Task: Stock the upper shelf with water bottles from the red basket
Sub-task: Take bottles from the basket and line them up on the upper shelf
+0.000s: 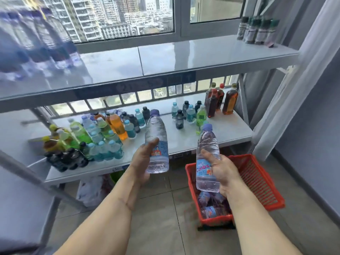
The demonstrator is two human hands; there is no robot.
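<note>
High-rise towers fill the window [103,17] behind a grey metal shelving unit that spans the frame. Its glossy upper shelf [184,57] carries a blurred cluster of purple-capped water bottles [36,41] at upper left and a small group of dark-capped bottles [257,31] at upper right. On the lower shelf [230,133], mixed drinks crowd the left half [92,137], smaller bottles stand near the middle, and brown tea bottles [220,102] stand at the right end. A red basket [257,181] sits on the tiled floor at lower right, with more water bottles lying inside [211,205]. At centre frame the person's left hand [141,162] is wrapped round the lower body of one water bottle [156,137], thumb across its label, cap tilted up. Just to the right, the right hand [222,173] grasps a second water bottle [207,159] above the basket, both bottles below the upper shelf.
</note>
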